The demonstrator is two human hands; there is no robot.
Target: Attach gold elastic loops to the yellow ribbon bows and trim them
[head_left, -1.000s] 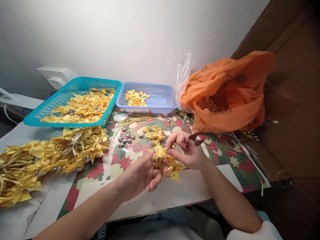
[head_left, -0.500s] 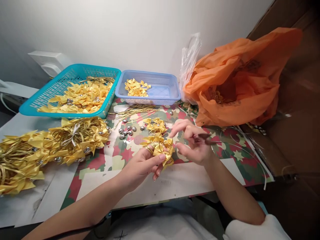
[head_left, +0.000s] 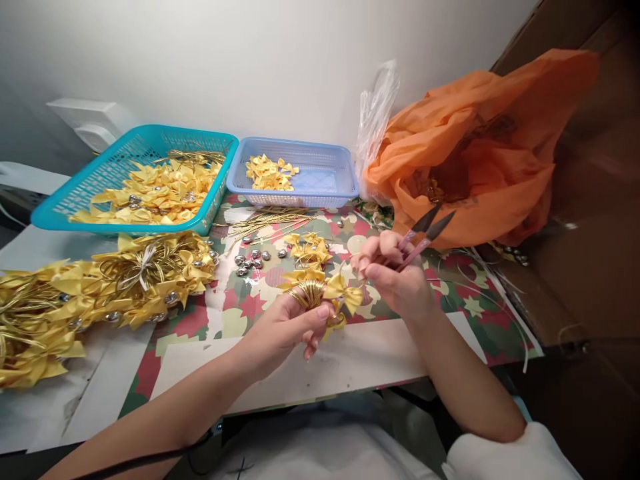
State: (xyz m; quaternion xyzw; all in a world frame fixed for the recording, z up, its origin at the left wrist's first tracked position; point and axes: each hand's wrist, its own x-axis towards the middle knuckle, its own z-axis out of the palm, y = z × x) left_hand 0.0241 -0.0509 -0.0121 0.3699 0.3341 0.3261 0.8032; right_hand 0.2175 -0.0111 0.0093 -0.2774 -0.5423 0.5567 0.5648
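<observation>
My left hand (head_left: 293,323) is closed round a bundle of gold cords (head_left: 309,292) with yellow bows hanging from it. One yellow bow (head_left: 343,292) stands out to the right of that bundle, between my hands. My right hand (head_left: 395,273) has its thumb and fingers pinched at the cord end beside this bow, and it also holds a dark-tipped tool with pink handles (head_left: 417,245), pointing up and right. Just beyond my left hand lie more yellow bows (head_left: 309,251) and several silver bells (head_left: 256,259) on the patterned cover.
A teal basket (head_left: 214,200) of yellow bows and a blue basket (head_left: 327,180) stand at the back. Bundled bows (head_left: 165,273) lie at left, loose gold cords (head_left: 273,220) in the middle. An orange bag (head_left: 465,140) fills the back right.
My right hand has closed its spread fingers at the cord, and the tool has swung upward. One bow has moved right, out from the bundle in my left hand.
</observation>
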